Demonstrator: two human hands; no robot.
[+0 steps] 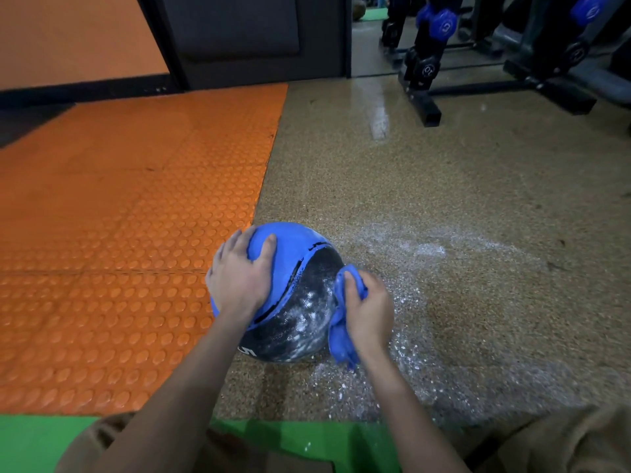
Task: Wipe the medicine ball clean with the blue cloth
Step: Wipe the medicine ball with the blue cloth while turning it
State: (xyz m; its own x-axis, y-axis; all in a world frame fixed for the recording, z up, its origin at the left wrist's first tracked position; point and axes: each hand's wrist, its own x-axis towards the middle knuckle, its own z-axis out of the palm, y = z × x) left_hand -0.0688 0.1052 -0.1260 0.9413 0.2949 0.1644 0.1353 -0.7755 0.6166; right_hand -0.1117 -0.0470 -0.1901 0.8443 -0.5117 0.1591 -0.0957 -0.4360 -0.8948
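We are in the middle of the wiping step. The medicine ball (300, 312) sits on the speckled floor (461, 199), just beside the right edge of the orange mat (136, 216) and near to us. Our left hand (239, 274) lies spread over the blue panel on the left side of the ball, with the palm pressing and the fingers wide, so it steadies the ball and does not grip it. Our right hand (370, 312) holds the blue cloth (341, 339) bunched in curled fingers and presses it against the right side of the black panel.

This black panel carries many white specks and smears, so we judge the cleaning far from finished. White powder (403, 336) lies also on the floor around the right and near side of the ball.

The next move, we think, calls for dragging the cloth leftward across the dusty black surface with firm pressure, while the left hand stops the ball from rolling. Later the ball must be turned, because its underside is hidden from us and may pick up powder from the floor.
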